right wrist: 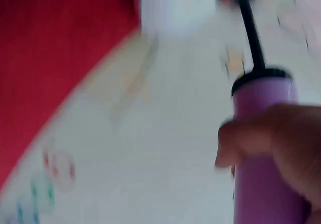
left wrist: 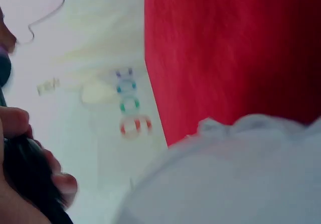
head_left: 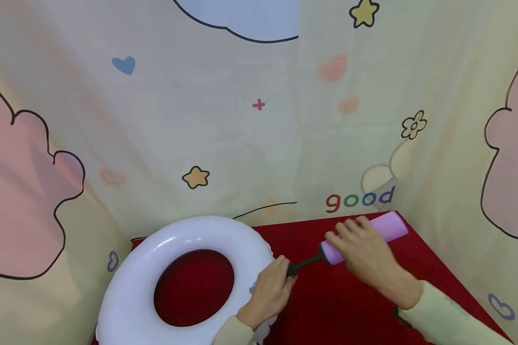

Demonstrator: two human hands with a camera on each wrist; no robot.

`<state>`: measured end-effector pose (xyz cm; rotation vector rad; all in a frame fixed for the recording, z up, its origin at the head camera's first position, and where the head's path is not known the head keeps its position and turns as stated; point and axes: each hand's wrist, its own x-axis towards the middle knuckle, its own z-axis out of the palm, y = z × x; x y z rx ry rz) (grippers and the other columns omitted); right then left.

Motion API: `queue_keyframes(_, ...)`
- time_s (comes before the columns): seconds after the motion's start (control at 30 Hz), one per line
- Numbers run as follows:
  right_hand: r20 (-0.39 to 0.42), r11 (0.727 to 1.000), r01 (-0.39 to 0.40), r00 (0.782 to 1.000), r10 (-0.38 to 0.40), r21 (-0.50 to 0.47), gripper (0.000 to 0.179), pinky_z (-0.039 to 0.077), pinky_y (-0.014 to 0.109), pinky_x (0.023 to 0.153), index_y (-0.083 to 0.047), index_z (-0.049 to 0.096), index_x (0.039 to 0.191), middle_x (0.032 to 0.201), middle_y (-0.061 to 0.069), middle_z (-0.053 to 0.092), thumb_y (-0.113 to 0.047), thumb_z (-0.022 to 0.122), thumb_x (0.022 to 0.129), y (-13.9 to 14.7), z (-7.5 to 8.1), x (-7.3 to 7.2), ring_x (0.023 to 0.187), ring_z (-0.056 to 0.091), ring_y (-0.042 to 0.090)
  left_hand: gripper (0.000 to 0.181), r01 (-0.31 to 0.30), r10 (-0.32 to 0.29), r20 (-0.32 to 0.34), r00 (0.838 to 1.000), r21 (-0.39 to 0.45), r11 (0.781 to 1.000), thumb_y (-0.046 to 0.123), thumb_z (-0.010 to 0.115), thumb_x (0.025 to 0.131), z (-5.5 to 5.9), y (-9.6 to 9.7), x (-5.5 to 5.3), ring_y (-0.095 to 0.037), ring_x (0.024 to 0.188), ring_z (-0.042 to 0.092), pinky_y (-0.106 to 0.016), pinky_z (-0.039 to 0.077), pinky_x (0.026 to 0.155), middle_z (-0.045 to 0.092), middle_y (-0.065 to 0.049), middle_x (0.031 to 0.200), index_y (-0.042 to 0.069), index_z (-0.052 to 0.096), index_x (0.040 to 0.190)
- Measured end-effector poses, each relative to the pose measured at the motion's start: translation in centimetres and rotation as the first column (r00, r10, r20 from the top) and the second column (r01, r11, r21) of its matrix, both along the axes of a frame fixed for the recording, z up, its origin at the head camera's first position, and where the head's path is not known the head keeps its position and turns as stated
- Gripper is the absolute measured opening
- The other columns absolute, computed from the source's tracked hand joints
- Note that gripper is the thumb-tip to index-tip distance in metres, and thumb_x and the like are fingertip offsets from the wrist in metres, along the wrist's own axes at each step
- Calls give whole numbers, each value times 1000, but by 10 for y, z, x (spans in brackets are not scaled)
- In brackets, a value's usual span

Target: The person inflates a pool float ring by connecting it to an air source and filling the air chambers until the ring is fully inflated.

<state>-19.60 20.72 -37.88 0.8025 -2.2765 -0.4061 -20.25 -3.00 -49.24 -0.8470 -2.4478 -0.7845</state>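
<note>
A purple hand pump (head_left: pixel 390 226) is held slantwise between both hands in the head view. My right hand (head_left: pixel 364 251) grips its purple barrel. The left hand (head_left: pixel 269 290) grips the black handle (left wrist: pixel 30 176), its fingers curled round it in the left wrist view. Between the hands, the black rod (right wrist: pixel 252 35) stands out of the barrel's dark end cap. A white inflatable swim ring (head_left: pixel 129 273), rounded and glossy, lies to the left, overlapped by the left hand and forearm in the head view.
Red cloth (head_left: pixel 328 306) covers the surface under the ring and shows through its hole. Pale curtains (head_left: pixel 250 143) printed with clouds, hearts and stars close in the back and both sides. Coloured "good" lettering (head_left: pixel 360 199) is printed low at the back right.
</note>
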Motion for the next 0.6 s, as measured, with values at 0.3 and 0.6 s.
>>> queue_keyframes(0.3, 73, 998, -46, 996, 44, 31, 57, 46, 43, 83, -15, 59, 99, 93, 7, 65, -21, 91, 52, -29, -25, -4, 89, 61, 25, 12, 2, -1, 49, 999, -19, 1000, 13, 61, 91, 5, 13, 4, 0, 67, 38, -14, 31, 56, 47, 8, 79, 16, 50, 87)
queue_keyframes(0.6, 43, 1000, -13, 999, 15, -27, 56, 45, 48, 84, -14, 60, 101, 94, 9, 66, -13, 86, 51, 16, 12, -5, 91, 63, 29, 15, 24, -24, 73, 997, 10, 1000, 13, 60, 92, -2, -18, 2, -1, 70, 39, -11, 33, 61, 47, 10, 80, 19, 48, 86)
